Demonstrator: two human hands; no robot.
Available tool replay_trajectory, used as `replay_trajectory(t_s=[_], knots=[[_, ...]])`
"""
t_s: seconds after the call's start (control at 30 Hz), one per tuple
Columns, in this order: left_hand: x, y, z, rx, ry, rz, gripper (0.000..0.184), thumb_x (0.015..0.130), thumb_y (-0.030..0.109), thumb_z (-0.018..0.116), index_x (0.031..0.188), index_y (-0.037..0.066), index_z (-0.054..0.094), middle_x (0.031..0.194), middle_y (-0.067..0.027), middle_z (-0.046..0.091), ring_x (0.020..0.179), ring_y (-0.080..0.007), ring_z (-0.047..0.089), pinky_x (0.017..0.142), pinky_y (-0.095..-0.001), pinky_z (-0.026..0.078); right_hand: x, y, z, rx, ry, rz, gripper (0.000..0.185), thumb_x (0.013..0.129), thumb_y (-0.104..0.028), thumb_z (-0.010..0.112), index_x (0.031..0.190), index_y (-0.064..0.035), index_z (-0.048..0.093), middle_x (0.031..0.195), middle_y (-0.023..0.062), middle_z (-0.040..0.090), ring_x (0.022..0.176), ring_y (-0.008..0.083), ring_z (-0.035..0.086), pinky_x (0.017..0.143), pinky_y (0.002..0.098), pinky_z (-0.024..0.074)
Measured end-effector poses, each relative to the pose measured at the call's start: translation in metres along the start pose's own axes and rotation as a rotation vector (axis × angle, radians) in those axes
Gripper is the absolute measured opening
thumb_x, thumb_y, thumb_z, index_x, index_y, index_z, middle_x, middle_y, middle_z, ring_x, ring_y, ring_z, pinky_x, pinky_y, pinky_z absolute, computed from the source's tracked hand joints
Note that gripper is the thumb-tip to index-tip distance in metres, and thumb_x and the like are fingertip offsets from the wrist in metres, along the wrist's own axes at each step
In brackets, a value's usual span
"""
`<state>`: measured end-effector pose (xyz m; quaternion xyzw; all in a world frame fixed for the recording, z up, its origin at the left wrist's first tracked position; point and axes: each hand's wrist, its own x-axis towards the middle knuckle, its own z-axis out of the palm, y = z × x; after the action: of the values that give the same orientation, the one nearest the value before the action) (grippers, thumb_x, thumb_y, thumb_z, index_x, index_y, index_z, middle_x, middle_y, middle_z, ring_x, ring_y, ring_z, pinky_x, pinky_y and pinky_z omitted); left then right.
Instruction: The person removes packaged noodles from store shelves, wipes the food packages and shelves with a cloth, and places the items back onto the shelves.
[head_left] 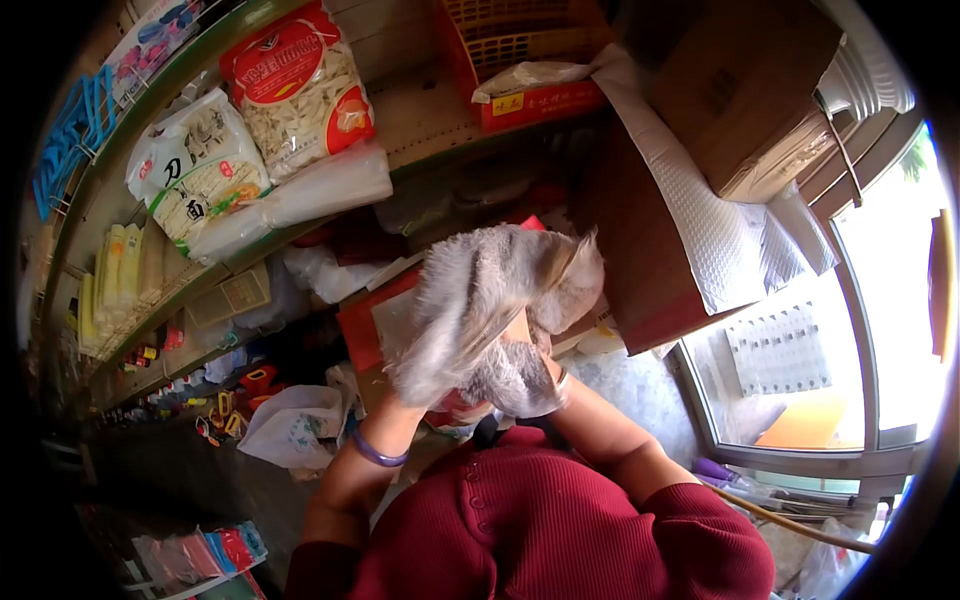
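Observation:
A grey, fluffy cloth (470,290) is bunched up in front of my chest, with both of my arms reaching into it. My left hand lies behind the folds on the left, above a wrist with a purple bangle (380,450); its fingers are hidden. Part of my right hand (540,345) shows between folds on the right, and the cloth covers most of it. How the fingers are bent cannot be made out.
Noodle bags (300,90) lie on a shelf at the upper left. A red box with an orange basket (530,100) stands at the top. Cardboard boxes (640,230) rise at the right, near a glass door (780,360). A white plastic bag (295,425) sits low left.

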<state>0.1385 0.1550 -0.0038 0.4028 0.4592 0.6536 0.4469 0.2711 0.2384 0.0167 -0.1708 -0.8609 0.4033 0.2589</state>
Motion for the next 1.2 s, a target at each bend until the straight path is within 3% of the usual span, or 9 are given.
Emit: replay_trajectory(t_s=[0.03,0.1,0.3,0.4,0.57,0.63,0.7,0.83,1.2], knots=[[0.001,0.014,0.016,-0.625,0.137,-0.166,0.044,0.086,0.019,0.054,0.124,0.001,0.041,0.12,-0.0124,0.05,0.11,-0.0219,0.049,0.092,-0.0374,0.043,0.004,0.003,-0.006,-0.094,-0.009,-0.059,0.047,0.086,-0.031,0.049,0.126,-0.0065,0.041,0.125,0.0126,0.044,0.117,0.0243,0.038,0.103,0.035,0.0251],[0.006,0.029,0.025,-0.386,-0.004,0.109,0.051,0.087,0.023,0.052,0.129,-0.001,0.034,0.126,-0.0115,0.044,0.113,-0.022,0.046,0.095,-0.0361,0.04,0.008,0.01,-0.019,-0.232,-0.027,-0.11,0.049,0.086,-0.032,0.048,0.127,-0.0063,0.039,0.127,0.0125,0.042,0.119,0.0239,0.037,0.104,0.0346,0.0242],[0.016,0.045,0.016,-0.328,0.182,0.01,0.031,0.085,0.017,0.055,0.11,-0.003,0.054,0.104,-0.0099,0.059,0.094,-0.017,0.057,0.084,-0.0304,0.044,0.042,0.065,-0.005,-0.467,0.165,-0.213,0.051,0.089,-0.032,0.039,0.134,-0.0096,0.03,0.137,0.0107,0.03,0.127,0.0258,0.027,0.108,0.0357,0.0167],[0.02,0.053,0.008,-0.264,0.191,-0.094,0.025,0.087,0.019,0.052,0.095,-0.004,0.057,0.088,-0.0109,0.062,0.08,-0.0176,0.06,0.076,-0.0293,0.047,0.077,0.072,-0.023,-0.485,0.242,-0.337,0.048,0.081,-0.03,0.046,0.125,-0.0114,0.045,0.131,0.0113,0.04,0.124,0.0271,0.034,0.107,0.0389,0.0193],[0.013,0.085,0.001,-0.134,0.16,-0.093,0.03,0.088,0.022,0.051,0.095,-0.006,0.058,0.088,-0.0129,0.064,0.079,-0.0193,0.061,0.076,-0.0299,0.047,0.117,0.079,-0.046,0.143,-0.003,-0.588,0.023,0.077,-0.018,0.047,0.091,-0.0076,0.063,0.095,0.0114,0.062,0.092,0.0258,0.057,0.088,0.034,0.0422],[0.007,0.096,-0.005,-0.23,0.135,-0.056,0.029,0.088,0.022,0.051,0.095,-0.005,0.059,0.089,-0.0126,0.064,0.081,-0.0203,0.062,0.076,-0.0303,0.047,0.121,0.097,-0.023,0.65,0.101,-0.495,0.013,0.071,-0.01,0.051,0.074,-0.0058,0.063,0.077,0.0111,0.062,0.074,0.0254,0.059,0.069,0.0319,0.0474],[-0.001,0.106,-0.013,-0.248,0.278,-0.007,0.028,0.089,0.022,0.049,0.098,-0.003,0.058,0.093,-0.0121,0.063,0.085,-0.0215,0.062,0.079,-0.0319,0.047,0.1,0.078,-0.035,-0.427,0.103,0.133,0.006,0.064,-0.008,0.058,0.066,-0.0036,0.061,0.069,0.0128,0.059,0.067,0.0272,0.057,0.058,0.0338,0.0456],[-0.011,0.121,-0.018,-0.282,0.353,0.015,0.035,0.089,0.022,0.048,0.109,-0.007,0.052,0.105,-0.0153,0.059,0.095,-0.0227,0.058,0.086,-0.0333,0.044,0.069,-0.02,-0.087,-0.59,0.181,0.396,0.02,0.064,-0.02,0.063,0.077,-0.0045,0.058,0.076,0.0176,0.053,0.074,0.0348,0.052,0.065,0.032,0.0447],[-0.006,0.121,0.009,-0.175,0.174,0.012,0.05,0.094,0.034,0.035,0.126,-0.004,0.039,0.12,-0.0139,0.05,0.108,-0.0203,0.05,0.095,-0.0323,0.037,0.057,-0.044,0.011,0.013,0.32,-0.318,0.019,0.067,-0.018,0.061,0.08,-0.0047,0.058,0.078,0.0166,0.054,0.075,0.0345,0.053,0.065,0.0334,0.0447]])
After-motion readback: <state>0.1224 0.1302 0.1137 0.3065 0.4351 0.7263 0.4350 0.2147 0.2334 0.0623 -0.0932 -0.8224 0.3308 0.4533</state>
